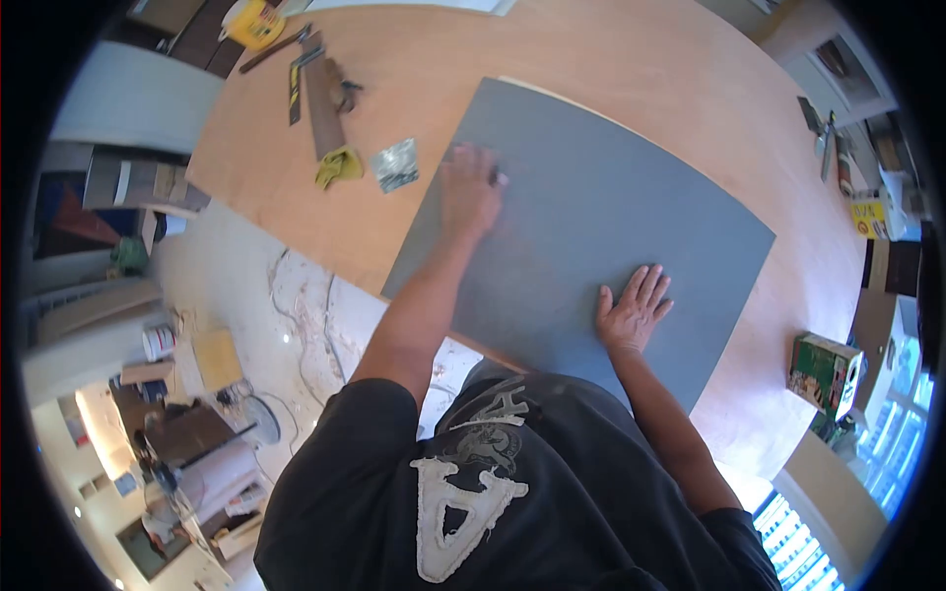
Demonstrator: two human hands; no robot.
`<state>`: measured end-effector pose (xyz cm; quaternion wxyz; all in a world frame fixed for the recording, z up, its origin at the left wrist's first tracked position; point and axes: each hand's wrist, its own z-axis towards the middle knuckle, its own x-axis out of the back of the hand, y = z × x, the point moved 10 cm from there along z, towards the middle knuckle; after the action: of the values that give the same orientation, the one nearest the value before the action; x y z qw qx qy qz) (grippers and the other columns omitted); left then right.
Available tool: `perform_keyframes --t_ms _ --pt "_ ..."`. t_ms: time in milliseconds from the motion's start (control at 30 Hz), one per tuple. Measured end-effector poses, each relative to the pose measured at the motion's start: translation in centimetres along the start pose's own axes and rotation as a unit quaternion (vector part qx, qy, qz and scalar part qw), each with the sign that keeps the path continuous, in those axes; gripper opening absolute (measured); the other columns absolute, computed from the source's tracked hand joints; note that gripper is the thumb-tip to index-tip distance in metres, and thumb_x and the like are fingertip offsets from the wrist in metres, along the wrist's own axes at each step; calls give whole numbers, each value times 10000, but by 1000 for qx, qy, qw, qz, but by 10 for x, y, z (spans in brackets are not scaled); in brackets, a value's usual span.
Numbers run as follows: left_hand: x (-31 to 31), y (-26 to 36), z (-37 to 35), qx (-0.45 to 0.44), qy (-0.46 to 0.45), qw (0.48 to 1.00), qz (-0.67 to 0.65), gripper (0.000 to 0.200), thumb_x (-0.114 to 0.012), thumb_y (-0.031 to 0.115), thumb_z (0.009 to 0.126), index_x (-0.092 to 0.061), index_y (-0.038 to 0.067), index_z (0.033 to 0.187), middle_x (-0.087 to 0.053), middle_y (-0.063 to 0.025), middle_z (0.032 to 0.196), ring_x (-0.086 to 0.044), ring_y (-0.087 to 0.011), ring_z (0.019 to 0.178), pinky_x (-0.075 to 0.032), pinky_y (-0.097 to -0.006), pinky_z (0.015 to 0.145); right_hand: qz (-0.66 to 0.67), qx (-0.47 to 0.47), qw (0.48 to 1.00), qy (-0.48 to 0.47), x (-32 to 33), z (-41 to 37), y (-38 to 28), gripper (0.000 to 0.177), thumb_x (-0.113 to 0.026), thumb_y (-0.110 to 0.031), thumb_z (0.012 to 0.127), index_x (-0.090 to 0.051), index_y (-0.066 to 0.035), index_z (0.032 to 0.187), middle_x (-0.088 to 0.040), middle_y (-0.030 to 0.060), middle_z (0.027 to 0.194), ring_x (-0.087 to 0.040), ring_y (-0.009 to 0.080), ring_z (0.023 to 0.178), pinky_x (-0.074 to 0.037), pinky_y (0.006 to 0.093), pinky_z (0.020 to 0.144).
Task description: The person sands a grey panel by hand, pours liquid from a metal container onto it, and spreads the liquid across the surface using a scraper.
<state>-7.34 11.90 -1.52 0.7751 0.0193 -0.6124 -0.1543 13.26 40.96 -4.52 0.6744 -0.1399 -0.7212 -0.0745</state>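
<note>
A flat grey panel (591,197) lies at an angle on a large wooden tabletop. Over its left part is my left hand (473,192), slightly blurred, its fingers stretched out and nothing visible in its grasp. My right hand (634,310) rests flat on the panel's nearer right area, fingers spread and thumb out to the side. Just left of the panel, closest to my left hand, lies a small shiny silver sheet or packet (396,165). A thin light strip shows along the panel's far edge.
On the wooden tabletop (611,49), a hammer (276,49), a brown board (323,108) and a yellow-green cloth (339,167) lie at the far left. A yellow tub (253,24) stands beyond them. A green box (824,374) sits at the right edge. Cables cross the littered floor (236,256).
</note>
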Motion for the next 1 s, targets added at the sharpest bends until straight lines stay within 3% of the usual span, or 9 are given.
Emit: perform_keyframes --t_ms 33,133,200,267,333,667,767,867,1000 --pt "-10 -18 9 38 98 994 43 472 -630 333 931 -550 49 1299 -488 -240 1431 -425 -396 1370 -311 -538 1135 1 -3 1000 -6 0 0 0 882 -524 -544 974 -275 48 1578 -149 255 1684 -66 461 1564 -82 689 1208" --pt "-41 58 16 44 66 994 79 535 -589 356 972 -522 40 1399 -417 -273 1526 -363 -408 1445 -275 -542 1176 13 -11 999 -27 2 -1 0 884 -519 -546 976 -266 45 1582 -136 250 1688 -55 459 1565 -71 687 1211" --pt "-41 177 8 -57 -288 955 -47 646 -527 409 1008 -415 49 1531 -282 -266 1639 -234 -405 1537 -193 -529 1240 21 -15 999 -37 4 1 2 885 -511 -551 978 -260 43 1585 -133 248 1689 -52 458 1566 -65 687 1212" --pt "-81 259 -33 -230 -124 960 -96 623 -563 409 990 -453 57 1493 -313 -246 1630 -246 -399 1533 -207 -537 1234 29 -16 998 -45 3 0 3 885 -501 -557 981 -257 40 1587 -137 246 1689 -53 458 1566 -61 687 1213" --pt "-81 272 -22 -277 -149 942 -115 629 -594 398 979 -446 64 1491 -329 -235 1624 -260 -396 1527 -216 -543 1227 34 -19 998 -48 4 3 5 890 -505 -552 980 -248 45 1588 -138 247 1689 -57 460 1565 -70 685 1213" --pt "-61 58 20 -134 -125 983 35 648 -566 410 1014 -386 137 1574 -282 -173 1664 -245 -356 1543 -206 -538 1241 121 59 986 -102 8 -15 -82 893 -531 -595 959 -306 6 1579 -215 243 1664 -115 443 1557 -127 659 1216" --pt "-63 42 22 -142 -132 980 48 651 -529 450 1026 -377 146 1581 -255 -157 1679 -235 -332 1550 -188 -523 1253 185 46 973 -134 28 2 -47 895 -550 -599 949 -311 -14 1581 -223 229 1663 -127 423 1557 -135 635 1226" --pt "-61 39 27 -130 -132 981 52 647 -514 449 1032 -380 130 1578 -252 -168 1678 -227 -341 1552 -180 -544 1249 45 -56 996 -53 34 11 24 902 -527 -620 950 -291 -40 1599 -188 195 1686 -107 405 1567 -114 617 1239" --pt "-65 54 35 10 -70 993 91 638 -515 438 1027 -408 77 1543 -299 -196 1648 -264 -361 1530 -193 -580 1227 43 -32 997 -54 19 7 37 919 -480 -650 955 -258 -53 1616 -147 162 1707 -71 399 1575 -69 629 1243"
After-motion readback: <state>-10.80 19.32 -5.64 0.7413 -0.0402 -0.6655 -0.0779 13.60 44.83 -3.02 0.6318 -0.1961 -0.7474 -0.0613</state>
